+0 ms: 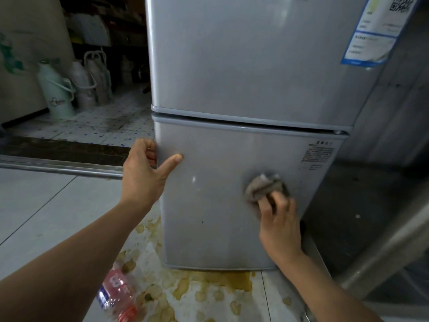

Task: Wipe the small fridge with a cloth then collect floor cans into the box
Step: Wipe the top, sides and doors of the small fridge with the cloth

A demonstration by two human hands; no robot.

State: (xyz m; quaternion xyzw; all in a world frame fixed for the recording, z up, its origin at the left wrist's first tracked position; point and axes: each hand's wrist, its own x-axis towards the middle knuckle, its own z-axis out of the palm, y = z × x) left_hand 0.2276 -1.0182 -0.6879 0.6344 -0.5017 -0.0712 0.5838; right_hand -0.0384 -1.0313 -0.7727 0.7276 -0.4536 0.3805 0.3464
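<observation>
A small silver two-door fridge stands upright in front of me. My left hand grips the left edge of its lower door, fingers curled round the side and thumb lying on the front. My right hand holds a crumpled grey cloth and presses it against the right part of the lower door. A clear plastic bottle with a red cap and pink label lies on the floor beside my left forearm. No cans and no box are in view.
Yellow-brown stains spread over the floor tiles below the fridge. A metal door track crosses the floor at left. Thermos flasks stand beyond it. A grey wall is close on the fridge's right.
</observation>
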